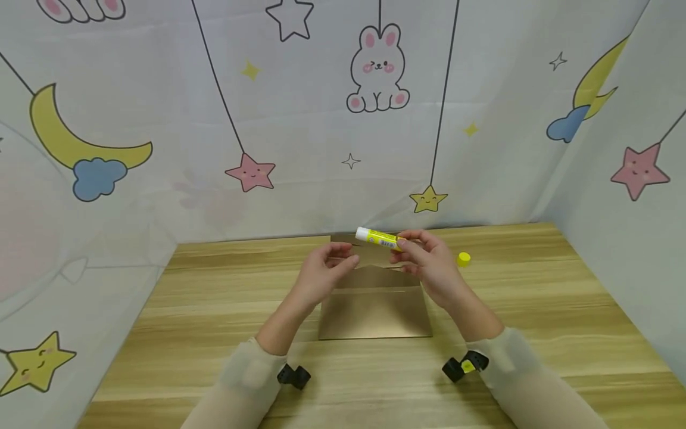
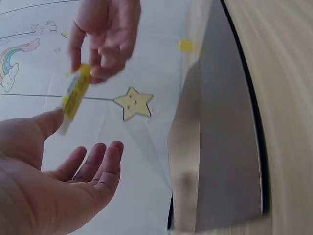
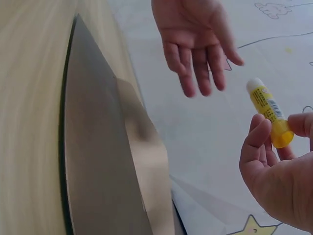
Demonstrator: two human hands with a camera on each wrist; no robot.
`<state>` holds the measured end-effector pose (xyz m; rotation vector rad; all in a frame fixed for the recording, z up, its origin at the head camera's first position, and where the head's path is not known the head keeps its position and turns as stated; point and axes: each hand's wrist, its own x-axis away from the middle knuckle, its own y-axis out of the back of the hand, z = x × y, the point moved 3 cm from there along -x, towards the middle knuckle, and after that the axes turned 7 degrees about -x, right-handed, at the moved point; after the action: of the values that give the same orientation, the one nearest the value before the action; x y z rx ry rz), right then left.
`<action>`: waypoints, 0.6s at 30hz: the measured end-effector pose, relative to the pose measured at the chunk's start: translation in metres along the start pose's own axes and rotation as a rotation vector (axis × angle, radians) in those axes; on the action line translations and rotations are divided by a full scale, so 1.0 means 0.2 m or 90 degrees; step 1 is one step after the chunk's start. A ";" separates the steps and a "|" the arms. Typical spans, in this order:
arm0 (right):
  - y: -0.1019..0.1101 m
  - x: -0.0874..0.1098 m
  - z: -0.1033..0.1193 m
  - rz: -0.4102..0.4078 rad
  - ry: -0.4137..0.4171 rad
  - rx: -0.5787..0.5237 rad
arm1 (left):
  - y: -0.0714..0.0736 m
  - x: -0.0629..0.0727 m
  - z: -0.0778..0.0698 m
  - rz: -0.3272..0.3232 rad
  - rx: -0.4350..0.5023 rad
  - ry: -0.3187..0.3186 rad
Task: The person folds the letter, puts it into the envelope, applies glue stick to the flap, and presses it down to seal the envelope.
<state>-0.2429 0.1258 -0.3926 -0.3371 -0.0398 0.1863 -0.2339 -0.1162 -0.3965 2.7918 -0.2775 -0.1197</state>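
A yellow glue stick (image 1: 379, 238) with a white end is pinched between the thumb and fingers of my right hand (image 1: 429, 262). It is held in the air, its white end pointing left toward my other hand. My left hand (image 1: 324, 271) holds nothing; in the right wrist view its fingers (image 3: 200, 68) hang loosely, apart from the glue stick (image 3: 266, 105). Below both hands a gold-brown envelope (image 1: 375, 313) lies on the table, its pointed flap (image 1: 375, 256) opened away from me. The hands cover parts of the flap's sides.
A small yellow cap (image 1: 463, 259) stands on the wooden table (image 1: 230, 310), right of my right hand. Behind the table hangs a white cloth (image 1: 300, 119) printed with stars, moons and a rabbit. Another cloth side (image 1: 616, 238) borders the right.
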 end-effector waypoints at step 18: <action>-0.07 -0.03 -0.14 -0.026 -0.070 -0.095 | -0.19 -0.12 -0.02 -0.090 0.394 0.096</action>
<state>-0.2450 0.1033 -0.4141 -0.4742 -0.1691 0.1611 -0.2497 -0.0755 -0.4034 3.4091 -0.0863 0.1758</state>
